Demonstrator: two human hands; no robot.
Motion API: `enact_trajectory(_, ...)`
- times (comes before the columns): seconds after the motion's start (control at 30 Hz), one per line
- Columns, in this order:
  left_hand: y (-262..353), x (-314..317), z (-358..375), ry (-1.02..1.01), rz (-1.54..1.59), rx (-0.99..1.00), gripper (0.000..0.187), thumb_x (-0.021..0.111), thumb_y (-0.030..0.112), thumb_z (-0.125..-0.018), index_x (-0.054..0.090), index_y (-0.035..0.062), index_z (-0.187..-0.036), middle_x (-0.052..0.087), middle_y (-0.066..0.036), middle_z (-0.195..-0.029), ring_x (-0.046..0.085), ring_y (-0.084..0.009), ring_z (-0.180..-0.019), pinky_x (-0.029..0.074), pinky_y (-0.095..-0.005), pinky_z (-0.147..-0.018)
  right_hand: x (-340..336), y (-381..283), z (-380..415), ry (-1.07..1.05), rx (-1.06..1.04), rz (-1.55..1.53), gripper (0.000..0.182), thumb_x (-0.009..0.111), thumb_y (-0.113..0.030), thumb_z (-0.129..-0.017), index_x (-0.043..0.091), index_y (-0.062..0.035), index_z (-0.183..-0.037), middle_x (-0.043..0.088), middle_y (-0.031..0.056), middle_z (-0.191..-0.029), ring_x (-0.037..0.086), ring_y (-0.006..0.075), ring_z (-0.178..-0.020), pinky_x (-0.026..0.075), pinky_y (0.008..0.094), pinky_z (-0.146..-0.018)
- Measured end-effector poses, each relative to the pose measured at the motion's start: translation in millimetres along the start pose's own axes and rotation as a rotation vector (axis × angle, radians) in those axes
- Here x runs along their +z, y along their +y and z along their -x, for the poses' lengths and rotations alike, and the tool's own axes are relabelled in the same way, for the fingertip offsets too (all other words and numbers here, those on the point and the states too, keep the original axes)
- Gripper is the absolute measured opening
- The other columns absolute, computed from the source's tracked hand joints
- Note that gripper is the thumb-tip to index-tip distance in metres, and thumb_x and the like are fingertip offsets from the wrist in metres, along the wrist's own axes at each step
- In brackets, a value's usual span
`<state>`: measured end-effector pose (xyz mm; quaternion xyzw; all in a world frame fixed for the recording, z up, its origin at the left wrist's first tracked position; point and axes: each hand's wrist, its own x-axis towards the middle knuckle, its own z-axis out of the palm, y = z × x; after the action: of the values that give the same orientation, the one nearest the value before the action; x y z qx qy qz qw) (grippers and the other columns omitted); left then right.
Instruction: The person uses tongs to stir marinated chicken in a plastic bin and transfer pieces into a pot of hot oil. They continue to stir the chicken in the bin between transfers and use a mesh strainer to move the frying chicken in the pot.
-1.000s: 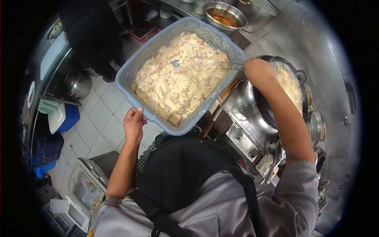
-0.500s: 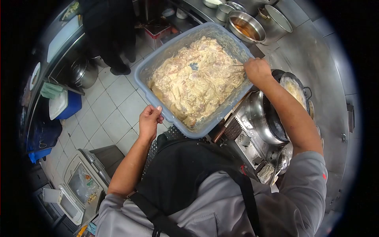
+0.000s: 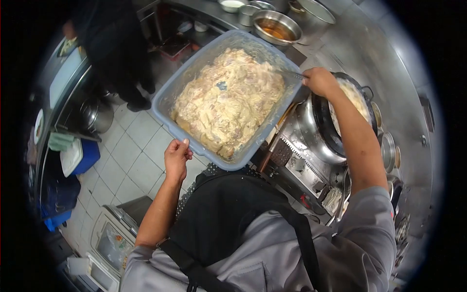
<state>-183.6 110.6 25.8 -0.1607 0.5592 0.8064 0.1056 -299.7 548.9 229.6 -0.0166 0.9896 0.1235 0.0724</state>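
A grey-blue plastic tub [image 3: 163, 118] holds a pale yellow, batter-like mixture with lumps [image 3: 228, 102]. My left hand [image 3: 177, 155] grips the tub's rim at its near left corner, thumb on top. My right hand [image 3: 318, 82] is closed round the handle of a metal utensil [image 3: 291, 74] at the tub's right side. The utensil's far end is blurred at the mixture's right edge.
To the right, a large pan [image 3: 354, 100] with pale, foamy contents stands on the metal stove [image 3: 296, 168]. Beyond the tub is a steel bowl [image 3: 277, 27] of orange-brown liquid. Another person [image 3: 114, 48] in dark clothes stands at the upper left. A bin [image 3: 109, 238] is at lower left.
The view has shifted, so the tub and both hands appear further left. The utensil in my right hand now shows more of its length outside the mixture.
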Motion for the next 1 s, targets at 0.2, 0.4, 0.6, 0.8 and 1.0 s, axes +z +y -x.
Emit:
enact_trajectory(0.2, -3, -3, -3, -0.014, -0.018, 0.004, 0.026, 0.066, 0.020, -0.094, 0.049, 0.0099, -0.076, 0.049, 0.000, -0.065, 0.050, -0.0108, -0.058, 0.042, -0.0250, -0.053, -58, 99, 127, 0.144, 0.331, -0.607, 0.033, 0.071, -0.022, -0.083, 0.070, -0.0088, -0.113, 0.071, 0.0153, -0.089, 0.067, 0.0287, -0.080, 0.050, 0.0392, -0.075)
enact_trajectory(0.4, -7, -9, -7, -0.069, 0.053, 0.018, 0.025, 0.063, 0.020, -0.097, 0.049, 0.0122, -0.078, 0.049, 0.001, -0.066, 0.047, -0.0097, -0.059, 0.037, -0.0241, -0.052, -81, 177, 275, 0.092, 0.553, -0.359, 0.034, 0.070, -0.019, -0.081, 0.070, -0.0114, -0.115, 0.071, 0.0160, -0.094, 0.069, 0.0272, -0.084, 0.052, 0.0385, -0.080)
enact_trajectory(0.6, 0, -3, -3, -0.048, 0.039, -0.019, 0.027, 0.064, 0.022, -0.096, 0.046, 0.0151, -0.078, 0.050, 0.002, -0.066, 0.050, -0.0097, -0.060, 0.040, -0.0231, -0.055, 14, 227, 316, -0.251, 0.672, 0.353, 0.022, 0.055, -0.016, -0.087, 0.074, -0.0125, -0.097, 0.071, 0.0135, -0.098, 0.068, 0.0294, -0.096, 0.054, 0.0423, -0.083)
enact_trajectory(0.8, 2, 0, -1, 0.011, 0.014, -0.028, 0.026, 0.064, 0.021, -0.096, 0.046, 0.0157, -0.078, 0.050, 0.002, -0.067, 0.050, -0.0091, -0.060, 0.039, -0.0228, -0.054, 71, 255, 323, -0.178, 0.539, 0.409, 0.023, 0.051, -0.014, -0.089, 0.072, -0.0117, -0.096, 0.070, 0.0108, -0.105, 0.069, 0.0295, -0.096, 0.055, 0.0427, -0.080)
enact_trajectory(1.0, 3, 4, 8, 0.043, -0.030, -0.026, 0.026, 0.062, 0.022, -0.096, 0.048, 0.0134, -0.076, 0.046, 0.003, -0.069, 0.049, -0.0092, -0.061, 0.041, -0.0240, -0.054, -10, 234, 281, 0.085, 0.555, 0.267, 0.029, 0.057, -0.016, -0.088, 0.066, -0.0121, -0.115, 0.068, 0.0143, -0.110, 0.065, 0.0338, -0.102, 0.052, 0.0432, -0.086)
